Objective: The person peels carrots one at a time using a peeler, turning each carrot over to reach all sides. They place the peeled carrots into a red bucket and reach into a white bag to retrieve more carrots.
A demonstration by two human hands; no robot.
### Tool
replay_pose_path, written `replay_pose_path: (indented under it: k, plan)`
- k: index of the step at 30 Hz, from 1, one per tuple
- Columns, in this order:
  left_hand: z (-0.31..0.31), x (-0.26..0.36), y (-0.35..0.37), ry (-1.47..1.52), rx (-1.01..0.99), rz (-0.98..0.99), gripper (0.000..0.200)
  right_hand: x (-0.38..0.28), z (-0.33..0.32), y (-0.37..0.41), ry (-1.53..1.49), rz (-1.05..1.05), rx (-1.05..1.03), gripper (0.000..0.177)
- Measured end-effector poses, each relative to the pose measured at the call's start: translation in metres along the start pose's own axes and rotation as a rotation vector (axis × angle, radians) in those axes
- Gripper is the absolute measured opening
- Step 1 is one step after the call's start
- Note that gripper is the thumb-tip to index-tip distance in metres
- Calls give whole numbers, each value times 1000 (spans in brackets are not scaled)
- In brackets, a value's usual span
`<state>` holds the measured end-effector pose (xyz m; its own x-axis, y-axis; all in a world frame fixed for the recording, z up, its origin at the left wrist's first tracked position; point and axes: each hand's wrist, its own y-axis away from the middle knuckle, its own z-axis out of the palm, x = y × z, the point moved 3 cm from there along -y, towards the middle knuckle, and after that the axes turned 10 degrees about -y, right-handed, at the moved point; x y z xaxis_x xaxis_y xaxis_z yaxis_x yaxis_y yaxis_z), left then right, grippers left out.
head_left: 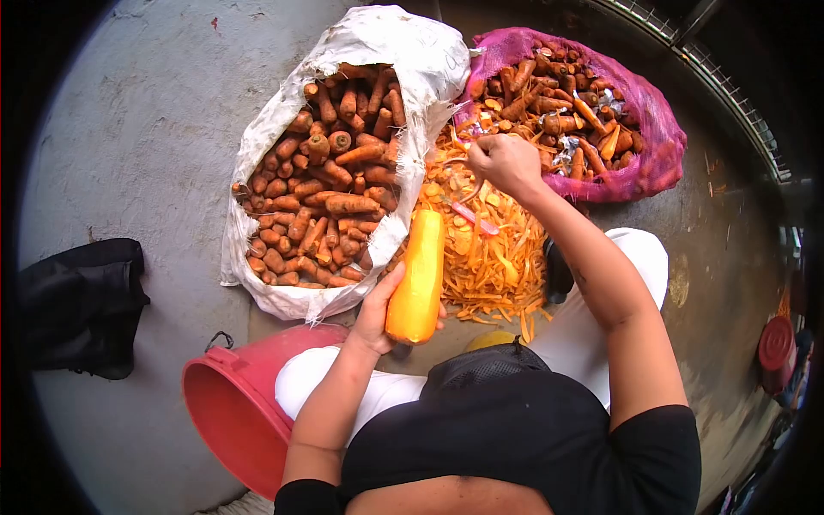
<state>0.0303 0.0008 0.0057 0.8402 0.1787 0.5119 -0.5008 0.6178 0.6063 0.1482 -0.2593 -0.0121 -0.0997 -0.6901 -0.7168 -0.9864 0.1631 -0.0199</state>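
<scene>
Peeled carrot (415,279), near the peelings (498,275), looks stiff, fairly heavy and slick, best cradled round its thick near end, as the left hand (375,313) has it, while the right hand (508,163) is curled closed, contents unclear.

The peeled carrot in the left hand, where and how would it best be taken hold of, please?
I would take the peeled carrot by its far end, coming from over the peelings with the grip across its length: that narrower end sticks out free, while the left hand wraps the thicker near end.
</scene>
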Motion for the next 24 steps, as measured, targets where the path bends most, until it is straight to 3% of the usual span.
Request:
replay_pose_path:
  k: [2, 7, 8, 11, 15, 22, 24]
  plan:
    - [-1, 2, -6, -6, 99, 2, 51, -27, -7, 8, -174, -7, -73, 31]
    - [-3, -1, -14, 100, 37, -7, 49, -65, -5, 39, -322, -261, -159, 34]
    - [-5, -2, -15, 111, 20, -13, 48, -70, -2, 47, -304, -369, -165, 32]
    - [1, -3, -21, 197, 236, 4, 45, -88, -1, 72, -345, -637, -173, 33]
    - [6, -4, -26, 107, 169, -3, 43, -91, 11, 89, -249, -772, -151, 28]
    - [7, -7, -20, -31, 113, -27, 46, -69, 6, 68, -203, -730, -64, 23]
    - [14, -8, -13, -16, 32, -69, 49, -34, 4, 38, -213, -522, -7, 23]
